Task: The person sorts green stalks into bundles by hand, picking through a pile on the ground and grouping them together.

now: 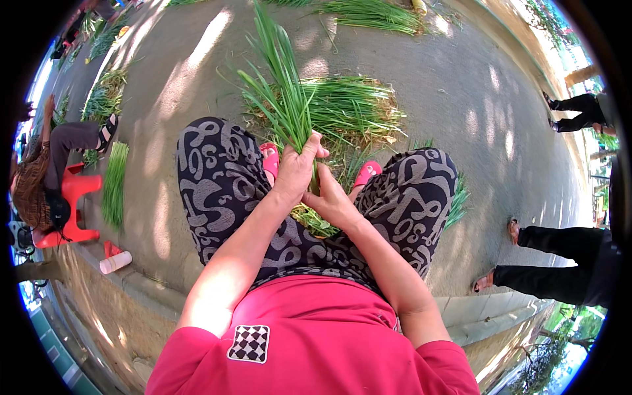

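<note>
A bunch of garlic chives (282,85), long flat green leaves, stands up between my knees with its tips pointing away from me. My left hand (295,172) is wrapped round its lower stalks. Just below, my right hand (334,203) closes on the stalk ends, its thumb up along them; its fingertips are partly hidden. Beyond my hands a larger pile of garlic chives (349,105) lies on the ground, over yellowed leaf scraps. More trimmings (315,222) lie under my wrists, between my legs.
A neat chive bundle (115,184) lies to my left, near a red plastic stool (80,197) where another person sits. More chives (372,16) lie at the far side. Two people in black trousers (559,263) stand at the right. A curb (487,322) runs behind me.
</note>
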Action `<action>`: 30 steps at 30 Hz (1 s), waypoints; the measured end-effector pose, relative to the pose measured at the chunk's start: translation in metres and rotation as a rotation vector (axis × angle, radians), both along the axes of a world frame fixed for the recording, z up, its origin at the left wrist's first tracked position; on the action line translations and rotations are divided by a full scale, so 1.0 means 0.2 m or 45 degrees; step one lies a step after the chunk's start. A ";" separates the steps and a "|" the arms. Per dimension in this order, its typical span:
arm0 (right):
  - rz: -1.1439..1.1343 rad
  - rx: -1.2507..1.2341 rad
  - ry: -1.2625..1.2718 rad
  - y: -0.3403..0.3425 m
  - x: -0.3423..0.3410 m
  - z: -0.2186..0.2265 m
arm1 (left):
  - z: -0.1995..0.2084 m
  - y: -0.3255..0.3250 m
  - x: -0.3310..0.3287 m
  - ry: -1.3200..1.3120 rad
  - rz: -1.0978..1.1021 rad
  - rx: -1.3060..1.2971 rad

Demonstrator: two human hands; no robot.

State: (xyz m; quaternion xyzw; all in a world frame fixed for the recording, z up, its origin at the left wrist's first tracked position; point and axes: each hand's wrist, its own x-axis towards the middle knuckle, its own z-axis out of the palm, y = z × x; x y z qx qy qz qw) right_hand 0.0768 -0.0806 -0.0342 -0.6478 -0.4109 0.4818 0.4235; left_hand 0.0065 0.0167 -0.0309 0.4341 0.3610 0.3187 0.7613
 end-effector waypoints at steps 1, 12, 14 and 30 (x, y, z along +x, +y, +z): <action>-0.083 0.009 -0.012 0.01 -0.02 0.00 | 0.00 0.00 0.00 -0.019 0.023 -0.042; -0.169 -0.164 0.479 0.05 0.00 0.04 | 0.07 0.02 -0.01 0.063 -0.078 0.097; -0.231 -0.172 0.817 0.04 0.03 0.05 | 0.12 0.05 -0.03 -0.015 -0.227 0.078; 0.125 -0.136 1.679 -0.01 0.10 0.09 | 0.19 0.11 -0.08 -0.282 -0.579 -0.530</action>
